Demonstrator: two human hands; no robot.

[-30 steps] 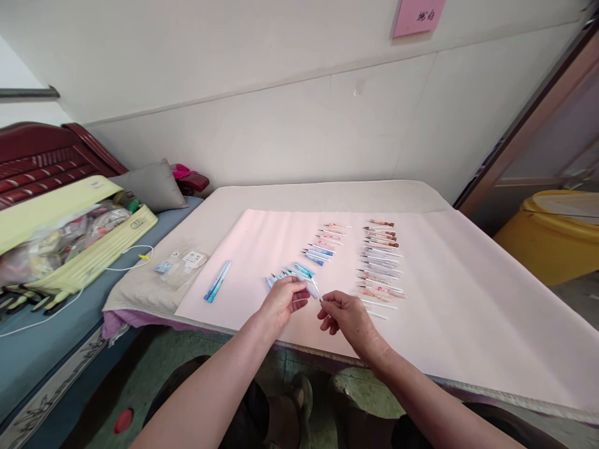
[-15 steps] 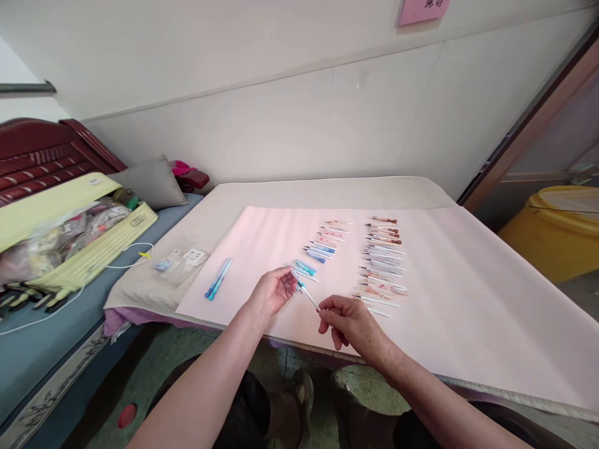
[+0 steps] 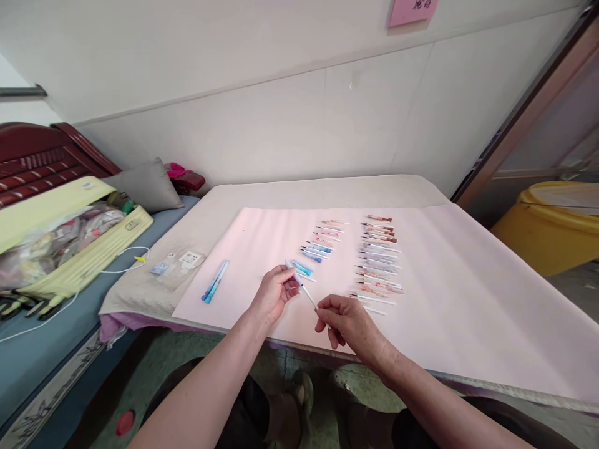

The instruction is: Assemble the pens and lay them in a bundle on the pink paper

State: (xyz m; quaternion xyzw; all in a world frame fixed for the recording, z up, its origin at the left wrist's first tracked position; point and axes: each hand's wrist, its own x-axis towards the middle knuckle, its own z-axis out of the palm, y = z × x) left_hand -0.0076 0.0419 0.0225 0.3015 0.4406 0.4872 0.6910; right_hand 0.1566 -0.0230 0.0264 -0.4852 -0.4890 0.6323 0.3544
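My left hand pinches a pale bluish-white pen barrel above the near part of the pink sheet. A thin white pen refill lines up with the barrel's lower end, its far tip at or inside it; I cannot tell how deep. The fingers of my right hand are closed on the refill's near end. Just beyond my left hand lie turquoise pen parts and a white stick. Two blue pen pieces rest at the sheet's left.
Pen parts with white refills lie in a column at right, and a slanted row of pink and blue ones in the middle. A clear plastic bag lies left of the pink sheet. A yellow bin stands at right.
My left hand has turned and closed its fingers round the barrel, which now lines up with the refill. My right hand keeps its hold. The view has shifted slightly.
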